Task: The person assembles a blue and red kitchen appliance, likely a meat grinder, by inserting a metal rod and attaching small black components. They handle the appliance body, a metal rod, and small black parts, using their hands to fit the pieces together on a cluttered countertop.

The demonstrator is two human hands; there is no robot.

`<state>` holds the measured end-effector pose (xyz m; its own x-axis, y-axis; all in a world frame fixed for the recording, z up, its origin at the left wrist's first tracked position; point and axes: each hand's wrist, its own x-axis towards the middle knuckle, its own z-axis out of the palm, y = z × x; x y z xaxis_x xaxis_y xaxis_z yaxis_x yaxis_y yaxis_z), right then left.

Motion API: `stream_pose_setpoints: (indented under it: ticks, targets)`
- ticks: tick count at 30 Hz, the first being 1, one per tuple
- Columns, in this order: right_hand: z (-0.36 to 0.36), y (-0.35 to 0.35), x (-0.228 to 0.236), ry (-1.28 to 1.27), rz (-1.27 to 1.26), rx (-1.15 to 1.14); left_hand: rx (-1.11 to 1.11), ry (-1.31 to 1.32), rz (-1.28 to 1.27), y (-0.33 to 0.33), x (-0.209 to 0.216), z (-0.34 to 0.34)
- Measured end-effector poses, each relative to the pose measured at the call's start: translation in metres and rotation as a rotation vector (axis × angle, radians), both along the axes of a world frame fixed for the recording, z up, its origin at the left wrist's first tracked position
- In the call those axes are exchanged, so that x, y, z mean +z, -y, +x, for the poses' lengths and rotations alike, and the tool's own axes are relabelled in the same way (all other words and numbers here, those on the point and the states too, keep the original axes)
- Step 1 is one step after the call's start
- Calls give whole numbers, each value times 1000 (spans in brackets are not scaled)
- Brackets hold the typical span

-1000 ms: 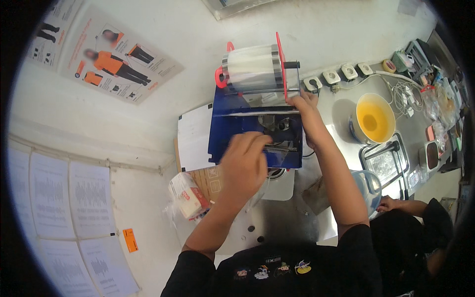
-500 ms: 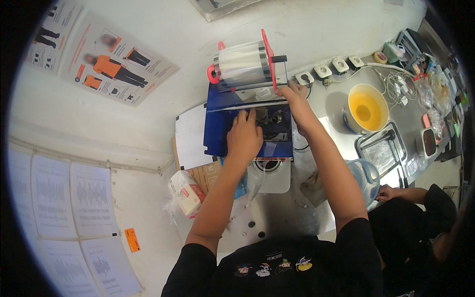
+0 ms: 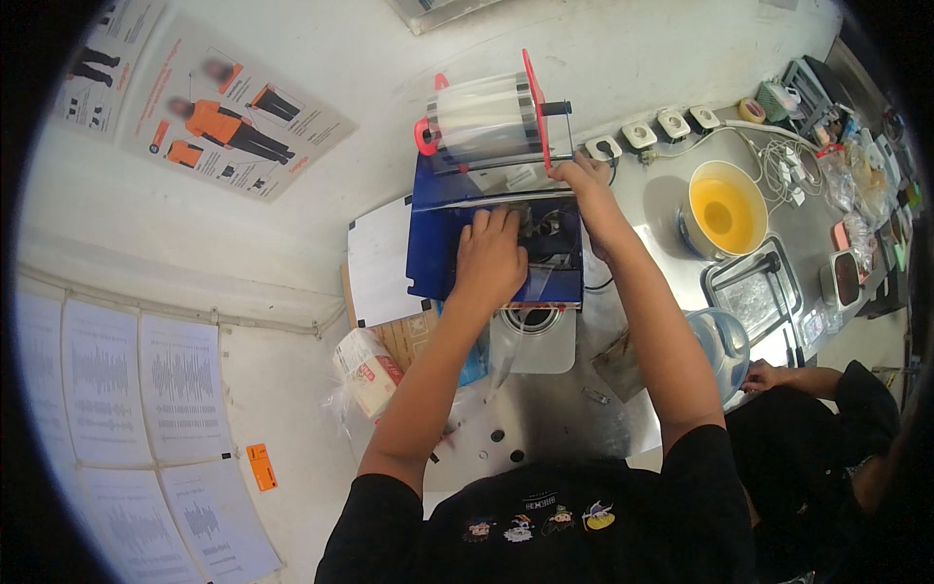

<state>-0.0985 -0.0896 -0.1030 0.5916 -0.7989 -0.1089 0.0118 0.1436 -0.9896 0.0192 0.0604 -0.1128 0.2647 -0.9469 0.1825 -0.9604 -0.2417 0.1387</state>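
A machine (image 3: 496,234) stood on the table (image 3: 584,409), against the wall. A roll of film (image 3: 482,122) sat on top of it, at the back. The left hand (image 3: 489,258) lay flat on the machine's middle. The right hand (image 3: 582,180) was to its right, touching the machine near the roll. A tray (image 3: 533,336) stuck out in front of the machine. A small box (image 3: 368,370) lay to the left, near the table's edge. A bucket (image 3: 725,209) stood to the right of the machine, and a row of sockets (image 3: 647,131) ran behind it. A flat pan (image 3: 757,287) lay in front of the bucket. Another person's hand (image 3: 764,375) rested at the table's right edge.
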Motion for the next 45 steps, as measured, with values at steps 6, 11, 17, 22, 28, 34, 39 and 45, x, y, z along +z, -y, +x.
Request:
stream_pose_setpoints:
  ticks: [6, 11, 17, 22, 28, 34, 39, 45]
  targets:
    - [1, -1, 0, 6, 5, -10, 32, -48, -15, 1, -4, 0]
    - [-1, -1, 2, 1, 13, 8, 14, -40, -8, 0, -2, 3]
    - [-3, -2, 5, 1, -4, 25, -22, 2, -1, 1, 3, 3]
    - [-2, -5, 7, -3, 22, 1, -15, 1, 75, 4, 2, 6]
    - [-4, -6, 6, -8, -93, 41, -1, 18, 139, 5, -4, 6]
    - [0, -6, 7, -36, -41, -10, 25, -33, 197, 9, -4, 7]
    - [-4, -1, 10, -109, -107, 42, -32, 13, 137, -3, 21, -5]
    - [-1, 2, 6, -106, -57, 13, -55, -5, -36, -18, 16, -14]
